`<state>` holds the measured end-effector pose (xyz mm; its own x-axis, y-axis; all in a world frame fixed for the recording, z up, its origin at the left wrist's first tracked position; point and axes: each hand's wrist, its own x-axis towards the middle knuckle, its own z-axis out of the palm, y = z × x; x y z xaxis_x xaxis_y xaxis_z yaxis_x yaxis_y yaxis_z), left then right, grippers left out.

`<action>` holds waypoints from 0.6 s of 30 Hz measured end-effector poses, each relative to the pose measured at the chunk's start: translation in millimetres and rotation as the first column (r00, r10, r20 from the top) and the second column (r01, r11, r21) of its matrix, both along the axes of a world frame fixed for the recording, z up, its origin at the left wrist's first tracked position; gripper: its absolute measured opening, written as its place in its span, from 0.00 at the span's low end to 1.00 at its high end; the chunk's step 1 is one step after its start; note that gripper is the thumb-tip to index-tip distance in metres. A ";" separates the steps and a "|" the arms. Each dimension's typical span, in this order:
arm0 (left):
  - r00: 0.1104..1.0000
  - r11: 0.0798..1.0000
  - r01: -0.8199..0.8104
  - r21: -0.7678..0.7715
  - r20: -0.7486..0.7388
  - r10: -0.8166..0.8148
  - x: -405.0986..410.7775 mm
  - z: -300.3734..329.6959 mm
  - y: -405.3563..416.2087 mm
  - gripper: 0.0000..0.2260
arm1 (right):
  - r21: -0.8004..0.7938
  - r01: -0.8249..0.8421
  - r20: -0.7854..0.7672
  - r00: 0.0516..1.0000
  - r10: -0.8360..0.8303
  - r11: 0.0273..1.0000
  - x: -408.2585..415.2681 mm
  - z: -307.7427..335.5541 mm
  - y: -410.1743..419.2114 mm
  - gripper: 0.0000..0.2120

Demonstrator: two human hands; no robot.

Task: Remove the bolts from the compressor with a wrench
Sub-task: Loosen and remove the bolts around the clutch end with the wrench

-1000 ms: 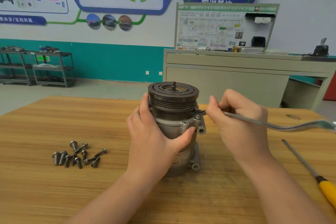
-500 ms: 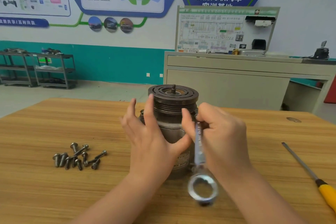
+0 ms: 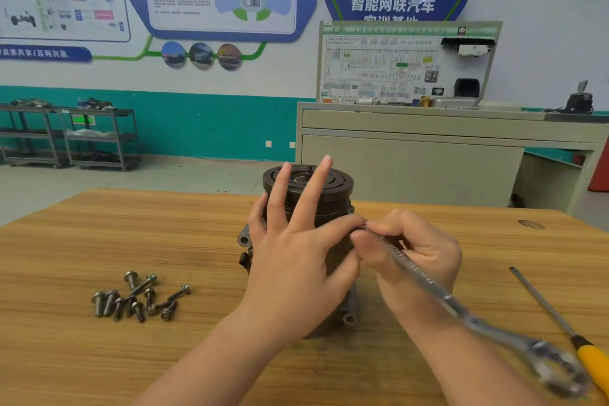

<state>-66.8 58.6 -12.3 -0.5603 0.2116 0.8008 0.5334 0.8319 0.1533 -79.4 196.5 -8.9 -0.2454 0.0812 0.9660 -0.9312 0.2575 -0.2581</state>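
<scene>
Wooden table (image 3: 99,241): right hand (image 3: 418,257) grips wrench (image 3: 461,306) at compressor (image 3: 329,194).

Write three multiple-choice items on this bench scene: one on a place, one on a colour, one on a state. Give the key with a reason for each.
1. Where does the pile of loose bolts lie on the table?
A. left of the compressor
B. on top of the compressor
C. right of the screwdriver

2. What colour is the screwdriver's handle?
A. red
B. yellow
C. black

3. How is the wrench held?
A. lying free on the table
B. gripped by the left hand alone
C. pinched near its far end by the right hand

Key: 1 A, the bolts sit left of the compressor body. 2 B, the handle at the right edge is yellow. 3 C, the right fingers curl round the shaft while the ring end hangs over the table.
</scene>
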 end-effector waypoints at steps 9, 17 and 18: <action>0.996 0.995 -0.088 -0.037 -0.026 0.087 -1.0 -0.8 3.0 0.17 | -0.810 -0.038 0.487 0.510 0.708 0.585 -27.1 9.8 17.9 0.11; 0.987 0.996 0.064 0.056 -0.152 -0.055 -4.0 -14.9 -4.1 0.17 | -0.590 -0.139 0.523 0.685 0.508 0.795 -16.7 21.8 30.4 0.13; 0.980 0.986 0.125 0.107 -0.165 -0.106 -3.8 -16.7 -7.7 0.17 | -0.514 -0.142 0.493 0.758 0.427 0.846 -11.7 23.0 27.6 0.13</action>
<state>-70.6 50.9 -29.0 -0.4014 0.1679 0.9004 0.6501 0.7447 0.1510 -91.2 224.1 14.1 -0.8123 0.2730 0.5154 -0.5783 -0.2624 -0.7724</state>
